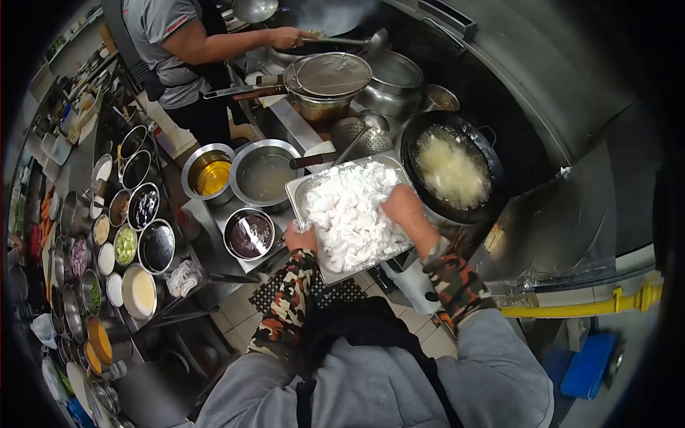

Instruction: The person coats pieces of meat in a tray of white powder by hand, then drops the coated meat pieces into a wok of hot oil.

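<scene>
A rectangular metal tray [332,274] heaped with white floury pieces [353,210] is in front of me. My left hand [300,237] is closed on the tray's left side, its fingertips partly hidden. My right hand [408,212] reaches over the tray's right side and touches the floury pieces; its fingertips are hidden, so what it grips cannot be made out. Just right of the tray, a black wok [409,153] holds bubbling oil with pale food [453,167] frying in it.
Left of the tray stand a pot of yellow liquid [212,176], a pot of cloudy liquid [265,175] and a bowl of dark sauce [249,233]. A co-worker [178,57] holds a ladle at the back. Ingredient bowls fill the left counter. A perforated skimmer [351,135] lies beyond the tray.
</scene>
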`<state>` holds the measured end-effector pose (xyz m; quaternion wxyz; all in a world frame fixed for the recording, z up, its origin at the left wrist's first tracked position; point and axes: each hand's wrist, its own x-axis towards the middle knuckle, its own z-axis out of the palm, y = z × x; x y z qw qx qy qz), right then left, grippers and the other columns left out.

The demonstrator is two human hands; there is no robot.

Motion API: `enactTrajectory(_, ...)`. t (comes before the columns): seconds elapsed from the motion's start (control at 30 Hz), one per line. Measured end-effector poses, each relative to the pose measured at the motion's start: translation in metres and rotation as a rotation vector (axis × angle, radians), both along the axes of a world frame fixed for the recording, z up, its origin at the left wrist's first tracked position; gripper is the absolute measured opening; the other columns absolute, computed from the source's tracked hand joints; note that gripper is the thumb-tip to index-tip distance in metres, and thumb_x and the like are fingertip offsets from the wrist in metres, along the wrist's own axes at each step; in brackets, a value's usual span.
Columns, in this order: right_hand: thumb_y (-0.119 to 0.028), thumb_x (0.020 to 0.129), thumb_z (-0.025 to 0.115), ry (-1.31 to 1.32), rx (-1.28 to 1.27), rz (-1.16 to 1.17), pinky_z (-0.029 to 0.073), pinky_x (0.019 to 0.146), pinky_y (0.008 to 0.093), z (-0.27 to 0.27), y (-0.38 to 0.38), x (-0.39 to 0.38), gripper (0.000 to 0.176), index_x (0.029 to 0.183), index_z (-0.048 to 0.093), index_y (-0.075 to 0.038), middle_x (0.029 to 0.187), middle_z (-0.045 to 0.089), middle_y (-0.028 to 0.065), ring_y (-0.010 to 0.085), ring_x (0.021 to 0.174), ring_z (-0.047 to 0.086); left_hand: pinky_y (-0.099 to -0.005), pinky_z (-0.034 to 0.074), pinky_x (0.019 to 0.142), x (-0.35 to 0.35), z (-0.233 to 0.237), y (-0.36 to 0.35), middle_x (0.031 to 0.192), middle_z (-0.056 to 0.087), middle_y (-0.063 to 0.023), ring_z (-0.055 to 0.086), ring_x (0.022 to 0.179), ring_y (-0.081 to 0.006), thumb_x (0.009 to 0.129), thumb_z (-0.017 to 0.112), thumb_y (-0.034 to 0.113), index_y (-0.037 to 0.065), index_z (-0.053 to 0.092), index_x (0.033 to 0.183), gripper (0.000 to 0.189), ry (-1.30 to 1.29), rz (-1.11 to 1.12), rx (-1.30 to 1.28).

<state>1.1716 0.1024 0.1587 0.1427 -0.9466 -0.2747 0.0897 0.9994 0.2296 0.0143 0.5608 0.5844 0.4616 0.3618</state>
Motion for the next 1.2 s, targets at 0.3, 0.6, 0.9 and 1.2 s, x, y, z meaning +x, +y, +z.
enactTrajectory(0.3, -0.024, 0.061, 0.062, 0.003, 0.1, 0.137, 0.044, 0.073, 0.0367, -0.021, -0.002, 0.011, 0.038, 0.084, 0.057, 0.007, 0.086, 0.056, 0.0245, 0.0361, 0.083, 0.054, -0.0288, 0.043, 0.067, -0.01, 0.015, -0.005, 0.078, 0.06, -0.0116, 0.057, 0.072, -0.0197, 0.066, 0.061, 0.006, -0.001, 0.054, 0.088, 0.025, 0.033, 0.032, -0.029)
enactTrajectory(0.6, -0.019, 0.065, 0.059, -0.005, 0.388, 0.299, 0.044, 0.071, 0.0372, 0.015, 0.007, 0.012, 0.029, 0.081, 0.058, 0.005, 0.08, 0.055, 0.0244, 0.0361, 0.076, 0.054, -0.0284, 0.043, 0.064, -0.006, 0.038, -0.016, 0.075, 0.059, -0.0115, 0.057, 0.069, -0.0188, 0.066, 0.061, 0.006, -0.002, 0.055, 0.085, 0.022, 0.007, 0.103, -0.063)
enactTrajectory(0.9, -0.006, 0.065, 0.054, 0.082, 0.117, 0.466, 0.043, 0.076, 0.0356, 0.006, -0.025, 0.025, 0.025, 0.089, 0.059, -0.004, 0.091, 0.056, 0.0192, 0.0325, 0.086, 0.053, -0.031, 0.043, 0.067, -0.012, 0.024, -0.011, 0.078, 0.06, -0.0144, 0.058, 0.073, -0.0256, 0.063, 0.062, 0.012, 0.001, 0.057, 0.088, 0.027, 0.081, 0.107, -0.063)
enactTrajectory(1.2, -0.004, 0.067, 0.055, 0.245, 0.278, 0.553, 0.046, 0.072, 0.0296, 0.006, -0.016, 0.028, 0.024, 0.09, 0.058, 0.0, 0.091, 0.059, 0.0135, 0.0229, 0.08, 0.058, -0.0307, 0.043, 0.066, -0.007, 0.024, -0.007, 0.077, 0.06, -0.0142, 0.058, 0.072, -0.0255, 0.064, 0.061, 0.01, 0.0, 0.056, 0.088, 0.026, 0.131, 0.102, -0.043)
